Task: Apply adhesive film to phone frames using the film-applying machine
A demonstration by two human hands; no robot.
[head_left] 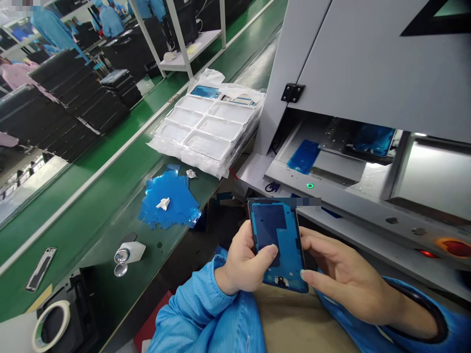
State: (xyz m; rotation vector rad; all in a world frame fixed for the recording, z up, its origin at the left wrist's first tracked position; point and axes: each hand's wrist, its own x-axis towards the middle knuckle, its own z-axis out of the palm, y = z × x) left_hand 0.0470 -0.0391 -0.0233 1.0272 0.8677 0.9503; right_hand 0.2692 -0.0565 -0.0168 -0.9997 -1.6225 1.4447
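Note:
A thin dark-edged phone panel (289, 245) with blue film over its face is held tilted up in front of my body. My left hand (248, 262) grips its left side, thumb pressed flat on the film and fingers behind. At the right edge, my right hand (342, 274) has its thumb tip at the lower corner and its fingers curled at the side, partly behind the panel. Ahead and to the right, a machine's bed holds a blue film-covered sheet (303, 157) and another blue-faced panel (373, 139).
On the green bench lie a pile of blue film sheets (169, 198), a white compartment tray (209, 120), a small white bottle (133, 251) and a tape roll (51, 326). A red button (456, 247) sits on the machine's (353, 63) front. People in blue work farther back.

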